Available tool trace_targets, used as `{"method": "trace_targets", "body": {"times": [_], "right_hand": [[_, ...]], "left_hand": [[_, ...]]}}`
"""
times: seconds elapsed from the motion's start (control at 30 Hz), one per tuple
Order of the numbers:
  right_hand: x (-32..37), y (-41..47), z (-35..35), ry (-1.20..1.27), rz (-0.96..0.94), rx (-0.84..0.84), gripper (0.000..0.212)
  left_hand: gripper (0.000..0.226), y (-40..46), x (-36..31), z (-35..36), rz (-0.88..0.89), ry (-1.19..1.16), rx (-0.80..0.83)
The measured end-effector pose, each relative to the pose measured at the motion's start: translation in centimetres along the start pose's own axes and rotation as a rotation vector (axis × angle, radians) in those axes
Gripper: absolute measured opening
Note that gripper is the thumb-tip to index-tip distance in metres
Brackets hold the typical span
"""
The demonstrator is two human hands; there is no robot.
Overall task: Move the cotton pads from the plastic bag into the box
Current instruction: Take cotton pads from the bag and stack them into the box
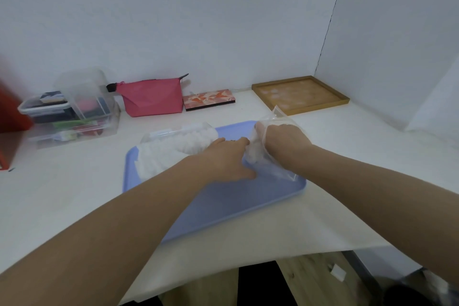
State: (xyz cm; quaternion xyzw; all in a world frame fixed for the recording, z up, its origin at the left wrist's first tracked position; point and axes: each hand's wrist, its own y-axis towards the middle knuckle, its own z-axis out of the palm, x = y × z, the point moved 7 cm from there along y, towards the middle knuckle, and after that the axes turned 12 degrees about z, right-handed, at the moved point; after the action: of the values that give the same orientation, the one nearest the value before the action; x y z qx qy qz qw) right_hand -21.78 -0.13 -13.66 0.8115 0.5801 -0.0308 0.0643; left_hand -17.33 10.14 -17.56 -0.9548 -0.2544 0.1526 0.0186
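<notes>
The cotton pads are light, soft and loosely stacked, so they should compress under the fingers and scatter easily if pinched at one edge; a hold around the sides of a small stack, or through the film, looks safest. The plastic bag is thin, clear and limp, likely slippery, and will collapse unless one hand keeps its mouth up. It lies on the right half of a blue tray on the white tabletop, its open end raised toward the far side. The right hand is wrapped by the bag, fingers curled round a clump of pads through or inside the film; which of the two I cannot tell. The left hand reaches across, its fingertips pinching the bag or the pads right beside the right hand, so both hands meet at the same white clump. The box, a clear one already holding rows of white pads, sits on the left half of the tray, just beside the left hand and touching its far side. Judging by its fill, the transfer seems well along, with one clump left in the bag.
</notes>
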Motion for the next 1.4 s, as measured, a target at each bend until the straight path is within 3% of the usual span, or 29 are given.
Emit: {"method": "trace_targets", "body": {"times": [0.17,0.4,0.5,0.63,0.8,0.9,1.07,1.27,1.33,1.4], "right_hand": [[0.0,0.6,-1.7,0.095,-0.004,0.054,0.018],[-0.6,-0.5,-5.3,0.104,-0.121,0.243,0.021],[-1.0,-0.8,-8.0,0.177,-0.099,0.095,0.020],[-1.9,-0.3,-9.7,0.466,-0.001,-0.017,0.011],[-3.8,0.5,-11.0,0.755,0.174,-0.106,0.020],[-4.5,1.0,-11.3,1.048,0.300,-0.087,0.021],[-2.0,1.3,-10.2,1.297,0.291,0.149,0.023],[2.2,1.4,-8.9,1.307,0.224,0.387,0.029],[3.9,1.2,-8.2,1.354,0.195,0.556,0.032],[5.2,1.3,-7.6,1.354,0.186,0.608,0.031]], "left_hand": [[0.074,0.0,0.1,-0.8,0.001,-0.088,-0.117],[0.030,0.0,0.4,-1.4,-0.019,-0.052,-0.154],[0.028,-0.2,0.5,-1.8,-0.035,-0.008,-0.180],[0.024,-0.4,0.8,-2.3,-0.023,-0.025,-0.233],[0.039,-1.2,1.5,-4.6,-0.012,-0.248,-0.308],[0.044,-1.9,1.8,-7.1,-0.034,-0.645,-0.418],[0.034,-3.0,1.0,-9.5,-0.067,-1.303,-0.421],[0.012,-4.6,2.5,-9.9,-0.070,-1.094,-0.443],[0.011,-5.3,3.4,-9.8,-0.066,-1.064,-0.445],[0.014,-6.0,4.2,-9.8,-0.061,-1.027,-0.449]]}}
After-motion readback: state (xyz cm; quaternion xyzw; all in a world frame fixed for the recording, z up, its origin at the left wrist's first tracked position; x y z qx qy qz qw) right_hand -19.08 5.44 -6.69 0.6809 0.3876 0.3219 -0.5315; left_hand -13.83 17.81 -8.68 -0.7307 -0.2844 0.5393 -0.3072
